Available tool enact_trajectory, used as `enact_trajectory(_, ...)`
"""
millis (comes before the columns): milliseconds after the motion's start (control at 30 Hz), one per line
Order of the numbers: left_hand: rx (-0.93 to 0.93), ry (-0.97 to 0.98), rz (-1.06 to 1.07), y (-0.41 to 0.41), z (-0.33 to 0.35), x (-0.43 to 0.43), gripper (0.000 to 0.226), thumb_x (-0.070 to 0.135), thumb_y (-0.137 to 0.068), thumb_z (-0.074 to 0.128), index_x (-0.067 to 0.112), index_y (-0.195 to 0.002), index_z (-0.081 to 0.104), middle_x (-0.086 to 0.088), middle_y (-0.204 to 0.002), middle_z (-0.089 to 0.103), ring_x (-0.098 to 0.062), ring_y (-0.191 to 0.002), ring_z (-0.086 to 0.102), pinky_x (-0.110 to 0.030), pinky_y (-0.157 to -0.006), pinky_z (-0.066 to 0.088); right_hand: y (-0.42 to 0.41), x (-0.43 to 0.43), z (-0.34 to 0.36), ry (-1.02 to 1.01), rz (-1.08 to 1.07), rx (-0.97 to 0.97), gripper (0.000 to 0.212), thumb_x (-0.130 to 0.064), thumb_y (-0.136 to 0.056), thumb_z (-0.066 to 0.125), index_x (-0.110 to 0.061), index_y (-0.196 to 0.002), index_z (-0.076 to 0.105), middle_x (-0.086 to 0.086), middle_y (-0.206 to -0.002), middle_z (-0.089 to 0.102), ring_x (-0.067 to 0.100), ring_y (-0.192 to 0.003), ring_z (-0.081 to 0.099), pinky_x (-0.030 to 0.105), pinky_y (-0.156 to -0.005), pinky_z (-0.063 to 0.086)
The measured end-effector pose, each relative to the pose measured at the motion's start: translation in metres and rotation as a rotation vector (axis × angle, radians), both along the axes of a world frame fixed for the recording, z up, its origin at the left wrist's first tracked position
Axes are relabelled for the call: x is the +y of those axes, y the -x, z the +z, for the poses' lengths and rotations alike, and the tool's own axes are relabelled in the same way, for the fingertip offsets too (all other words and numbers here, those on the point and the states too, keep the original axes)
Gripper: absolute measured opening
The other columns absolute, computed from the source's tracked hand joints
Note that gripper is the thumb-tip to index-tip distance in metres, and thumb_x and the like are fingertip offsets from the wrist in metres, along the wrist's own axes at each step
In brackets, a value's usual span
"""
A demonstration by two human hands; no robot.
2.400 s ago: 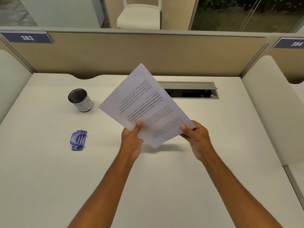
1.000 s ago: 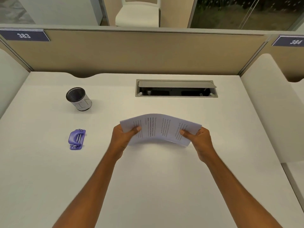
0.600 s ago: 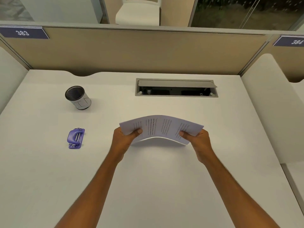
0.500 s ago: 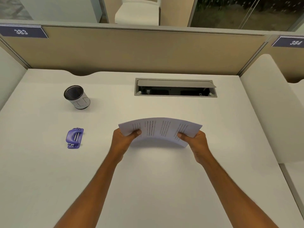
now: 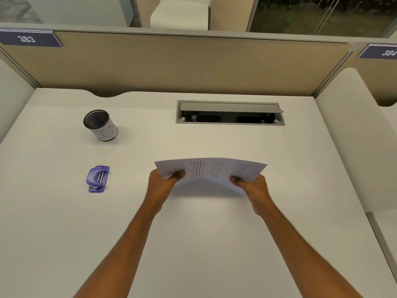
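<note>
A printed sheet of paper [image 5: 211, 169] is held just above the white desk [image 5: 193, 244], bowed upward in the middle. My left hand [image 5: 163, 186] pinches its left end, thumb on top. Its right end is pinched by my right hand [image 5: 252, 189], thumb on top as well. The lines of text run away from me across the page. A purple hole punch [image 5: 97, 179] lies on the desk to the left of my left hand, apart from it.
A black mesh pen cup [image 5: 100, 125] with a white label stands at the back left. An open cable hatch [image 5: 229, 113] is set into the desk at the back. Beige partitions [image 5: 193, 63] close the back, and white side panels [image 5: 352, 134] flank the desk.
The sheet came down from a raised, tilted hold to a low one just above the desk, turned sideways and bowed upward. Over the last half second it has barely moved.
</note>
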State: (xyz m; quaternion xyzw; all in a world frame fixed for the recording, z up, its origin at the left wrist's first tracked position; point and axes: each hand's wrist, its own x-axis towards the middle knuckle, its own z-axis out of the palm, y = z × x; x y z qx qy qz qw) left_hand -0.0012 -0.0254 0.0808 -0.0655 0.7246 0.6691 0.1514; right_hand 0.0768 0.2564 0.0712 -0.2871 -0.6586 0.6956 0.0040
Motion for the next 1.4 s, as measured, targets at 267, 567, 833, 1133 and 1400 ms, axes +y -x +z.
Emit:
enact_trajectory(267, -0.112, -0.234, 0.111, 0.001, 0.002, -0.011, 0.036, 0.011, -0.093, 0.084, 0.021, -0.126, 0.075, -0.001, -0.121, 0.084, -0.022, -0.111, 0.080, -0.044, -0.095, 0.065, -0.007, 0.017, 0.013, -0.027, 0.065, 0.021, 0.036, -0.011, -0.089, 0.087, -0.023, -0.121, 0.077, -0.002, -0.117, 0.083, 0.025, -0.108, 0.079, 0.037, -0.090, 0.066)
enact_trajectory(567, -0.314, -0.587, 0.224, -0.012, 0.009, 0.015, 0.044, 0.002, -0.100, 0.072, 0.026, -0.137, 0.068, -0.009, -0.136, 0.078, -0.032, -0.127, 0.073, -0.058, -0.103, 0.060, 0.005, 0.000, 0.043, 0.343, -0.076, 0.225, 0.052, -0.007, -0.085, 0.081, -0.004, -0.136, 0.068, 0.014, -0.132, 0.077, 0.034, -0.120, 0.074, 0.051, -0.102, 0.061)
enact_trajectory(833, -0.470, -0.818, 0.305, -0.031, 0.008, 0.066, 0.050, 0.009, -0.102, 0.072, 0.019, -0.150, 0.061, -0.019, -0.140, 0.074, -0.039, -0.134, 0.069, -0.069, -0.111, 0.053, 0.017, -0.047, 0.047, 0.330, -0.161, 0.226, 0.037, -0.001, -0.095, 0.077, -0.007, -0.131, 0.072, 0.013, -0.128, 0.079, 0.028, -0.116, 0.076, 0.047, -0.100, 0.062)
enact_trajectory(1133, -0.420, -0.807, 0.247, -0.037, 0.010, 0.052, 0.044, 0.011, -0.107, 0.066, 0.013, -0.151, 0.062, -0.016, -0.147, 0.070, -0.037, -0.141, 0.064, -0.065, -0.123, 0.043, 0.021, -0.029, 0.050, 0.283, -0.185, 0.148, 0.039, -0.003, -0.091, 0.082, -0.005, -0.129, 0.074, 0.011, -0.124, 0.081, 0.034, -0.113, 0.078, 0.048, -0.094, 0.064)
enact_trajectory(1400, -0.354, -0.487, -0.124, -0.026, 0.019, -0.002, 0.046, 0.030, -0.109, 0.055, 0.023, -0.154, 0.062, -0.006, -0.154, 0.067, -0.031, -0.140, 0.065, -0.051, -0.116, 0.050, 0.012, 0.008, 0.047, 0.219, -0.034, 0.016, 0.037, -0.007, -0.090, 0.083, -0.014, -0.125, 0.077, 0.005, -0.120, 0.083, 0.027, -0.101, 0.080, 0.041, -0.080, 0.064)
